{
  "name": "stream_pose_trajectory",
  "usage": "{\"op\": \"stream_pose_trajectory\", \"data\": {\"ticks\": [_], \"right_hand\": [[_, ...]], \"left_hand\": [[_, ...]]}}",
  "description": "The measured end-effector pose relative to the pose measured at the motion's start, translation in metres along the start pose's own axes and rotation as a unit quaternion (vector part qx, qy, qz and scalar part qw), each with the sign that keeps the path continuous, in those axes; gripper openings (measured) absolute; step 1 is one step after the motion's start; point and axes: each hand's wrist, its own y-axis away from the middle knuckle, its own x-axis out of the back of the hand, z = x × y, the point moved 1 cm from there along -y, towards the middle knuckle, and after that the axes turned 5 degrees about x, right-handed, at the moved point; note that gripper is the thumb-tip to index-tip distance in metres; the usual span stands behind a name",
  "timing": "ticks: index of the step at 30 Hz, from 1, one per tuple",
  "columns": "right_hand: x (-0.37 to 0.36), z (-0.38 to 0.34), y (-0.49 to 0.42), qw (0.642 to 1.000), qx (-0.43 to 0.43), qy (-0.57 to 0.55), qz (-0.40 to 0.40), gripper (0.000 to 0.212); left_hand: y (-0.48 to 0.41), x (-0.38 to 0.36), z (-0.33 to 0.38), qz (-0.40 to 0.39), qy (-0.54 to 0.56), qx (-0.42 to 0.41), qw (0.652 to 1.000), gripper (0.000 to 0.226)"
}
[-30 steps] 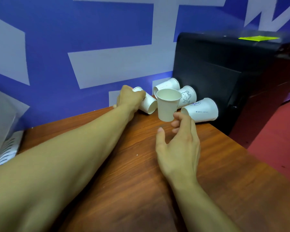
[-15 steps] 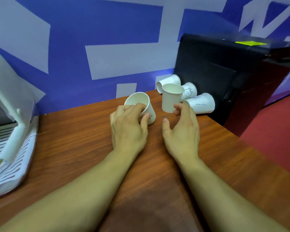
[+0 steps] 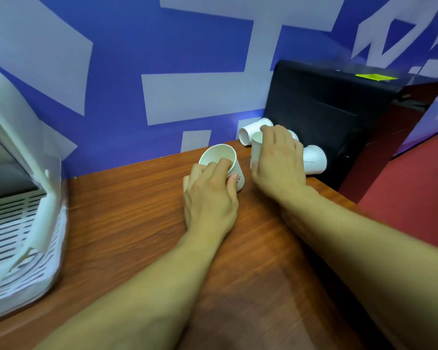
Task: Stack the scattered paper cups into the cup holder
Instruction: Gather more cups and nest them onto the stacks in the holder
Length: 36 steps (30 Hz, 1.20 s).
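My left hand [image 3: 210, 195] grips a white paper cup [image 3: 219, 155] that tilts on the wooden table [image 3: 127, 213], mouth facing me. My right hand [image 3: 278, 160] reaches forward with its fingers stretched out over an upright white cup [image 3: 256, 147], which shows only at the hand's left edge. Behind it a cup [image 3: 249, 132] lies on its side against the wall. Another lying cup [image 3: 314, 160] rests to the right of my hand, against the black box. A further cup is mostly hidden behind my fingers.
A black box [image 3: 321, 117] stands at the table's back right corner, by the table edge and red floor [image 3: 410, 198]. A white slotted plastic rack [image 3: 18, 238] wrapped in clear film sits at the far left. The blue and white wall [image 3: 162, 97] closes the back.
My left hand drew its cup back from the wall toward me and tipped its mouth up. My right hand moved forward from the upright cup's base to over that cup.
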Motion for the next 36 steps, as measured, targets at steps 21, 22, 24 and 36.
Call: {"op": "stream_pose_trajectory", "data": {"ticks": [21, 22, 24, 36], "right_hand": [[0.141, -0.138, 0.102, 0.954, 0.158, -0.144, 0.211, 0.031], [0.151, -0.155, 0.104, 0.945, 0.167, -0.171, 0.223, 0.032], [0.170, -0.185, 0.107, 0.922, 0.179, -0.238, 0.247, 0.033], [0.203, -0.327, 0.093, 0.868, 0.213, -0.391, 0.222, 0.037]], "left_hand": [[0.046, 0.226, 0.042, 0.120, -0.088, -0.094, 0.984, 0.011], [0.045, 0.252, 0.043, 0.135, -0.103, -0.086, 0.982, 0.012], [0.042, 0.299, 0.041, 0.169, -0.119, -0.070, 0.976, 0.016], [0.033, 0.438, -0.021, 0.234, -0.135, 0.033, 0.962, 0.024]]}}
